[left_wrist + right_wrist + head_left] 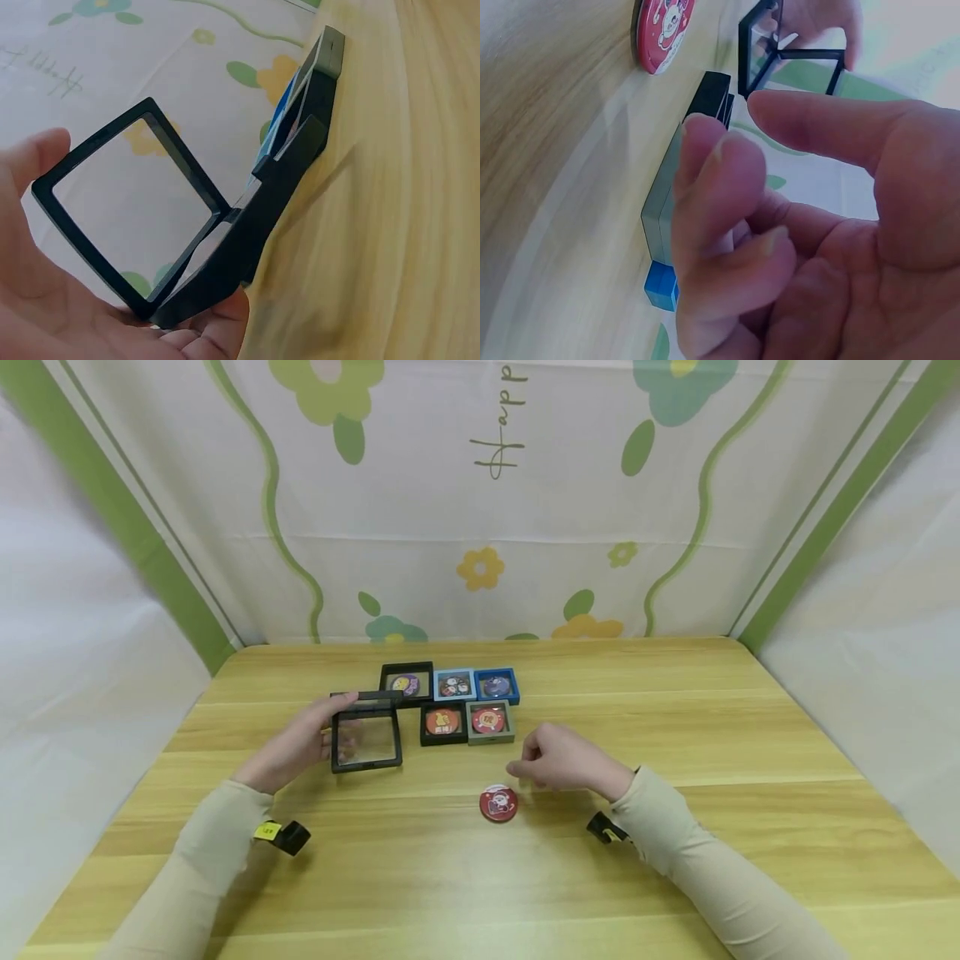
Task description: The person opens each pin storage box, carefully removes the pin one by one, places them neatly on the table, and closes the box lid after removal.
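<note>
My left hand [300, 737] grips a black display frame [369, 740] with clear film, raised off the table. In the left wrist view the frame's two hinged halves stand unfolded, the thumb at the top edge and fingers beneath the lower half. Above the table, my right hand [567, 760] holds nothing; its fingers are loosely curled, with thumb and fingertips apart in the right wrist view. A round red badge [498, 803] with a white cartoon figure lies flat on the wood, just below and left of the right fingertips.
Behind the badge stand several small frames with round badges inside: a black one [442, 723], a grey one [491, 722], a light blue one [454, 685], a blue one [497, 686] and a larger black one [406, 683]. A flowered cloth [555, 510] hangs behind the table.
</note>
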Motion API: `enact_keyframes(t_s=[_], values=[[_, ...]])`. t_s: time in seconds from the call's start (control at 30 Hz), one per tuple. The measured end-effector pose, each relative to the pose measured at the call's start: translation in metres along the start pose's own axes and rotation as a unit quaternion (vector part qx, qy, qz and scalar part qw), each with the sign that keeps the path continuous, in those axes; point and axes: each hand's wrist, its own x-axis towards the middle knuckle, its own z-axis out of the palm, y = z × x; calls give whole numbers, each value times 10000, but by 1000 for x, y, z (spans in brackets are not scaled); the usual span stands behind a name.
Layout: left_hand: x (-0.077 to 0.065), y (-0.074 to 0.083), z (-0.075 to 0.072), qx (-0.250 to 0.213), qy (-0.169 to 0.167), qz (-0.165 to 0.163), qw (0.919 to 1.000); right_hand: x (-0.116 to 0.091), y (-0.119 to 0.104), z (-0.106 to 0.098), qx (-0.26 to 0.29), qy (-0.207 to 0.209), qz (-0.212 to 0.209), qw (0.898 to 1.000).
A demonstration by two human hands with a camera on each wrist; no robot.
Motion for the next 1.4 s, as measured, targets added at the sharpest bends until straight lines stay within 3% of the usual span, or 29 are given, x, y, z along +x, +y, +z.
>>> enact_keyframes(t_s=[0.27, 0.47, 0.73, 1.0, 1.23, 1.4], values=[[0, -6, -1, 84, -306, -201, 9993, 0, -1, 0, -4, 1, 27, 10000], [0, -7, 1, 195, -282, -306, 9989, 0, 0, 0, -46, -13, 1, 10000], [1, -5, 6, 469, -136, -325, 9983, 2, -1, -2, -346, -101, -896, 9953], [3, -4, 10, 944, 139, -535, 9940, 3, -2, -3, -362, -107, -1049, 9938], [0, -7, 9, 749, 57, -47, 9972, 4, 0, -4, -364, -133, -1112, 9930], [0, -7, 8, 761, 289, -54, 9967, 4, 1, -6, -379, -157, -1163, 9924]])
